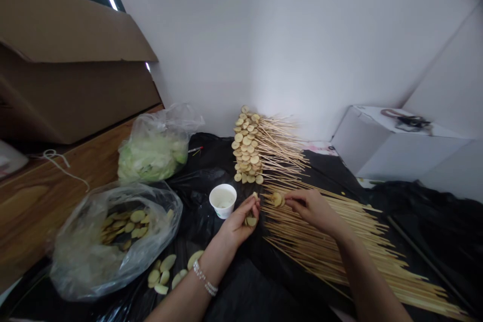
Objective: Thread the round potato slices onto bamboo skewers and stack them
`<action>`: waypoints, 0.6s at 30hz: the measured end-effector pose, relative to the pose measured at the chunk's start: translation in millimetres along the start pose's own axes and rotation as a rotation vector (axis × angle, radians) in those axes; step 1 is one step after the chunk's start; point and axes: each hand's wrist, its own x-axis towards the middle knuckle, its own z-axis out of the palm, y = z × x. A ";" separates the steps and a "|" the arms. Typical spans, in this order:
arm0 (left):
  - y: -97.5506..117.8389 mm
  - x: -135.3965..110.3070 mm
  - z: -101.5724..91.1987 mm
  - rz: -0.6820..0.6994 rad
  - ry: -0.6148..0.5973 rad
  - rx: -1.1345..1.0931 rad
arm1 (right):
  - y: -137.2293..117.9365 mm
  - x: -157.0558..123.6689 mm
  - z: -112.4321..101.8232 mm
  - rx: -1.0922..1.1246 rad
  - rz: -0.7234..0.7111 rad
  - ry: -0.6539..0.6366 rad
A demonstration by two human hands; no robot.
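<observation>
My left hand point(241, 221), wearing a beaded bracelet point(205, 278), is closed around a few potato slices point(250, 221), one pinched at the fingertips. Facing it, my right hand point(313, 211) grips a skewer, mostly hidden by the fingers, with potato slices point(278, 199) at its end. Beneath the right hand, many bare bamboo skewers point(339, 256) lie side by side. Beyond both hands is a stack of filled skewers, their potato slices point(247, 146) at the left and their sticks point(283, 148) pointing right. Left of my left hand stands a white cup point(222, 212) holding pale liquid.
An open plastic bag point(79, 256) contains more potato slices. Loose slices point(165, 276) lie beside it on black plastic sheeting point(256, 292). Behind are a bag of cut greens point(151, 156), a pen point(195, 149) and a cardboard box point(83, 90). A white box point(388, 146) stands at right.
</observation>
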 end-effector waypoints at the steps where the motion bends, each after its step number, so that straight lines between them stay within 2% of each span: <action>1: -0.1 -0.5 0.9 0.008 0.006 -0.004 | -0.9 -0.2 0.1 -0.002 -0.002 -0.005; 7: -0.8 -3.4 5.4 0.017 0.030 -0.020 | -1.6 0.1 4.2 -0.010 -0.014 -0.008; 18: -1.2 0.6 1.9 0.029 0.025 -0.008 | -2.1 0.4 6.9 -0.079 0.000 -0.021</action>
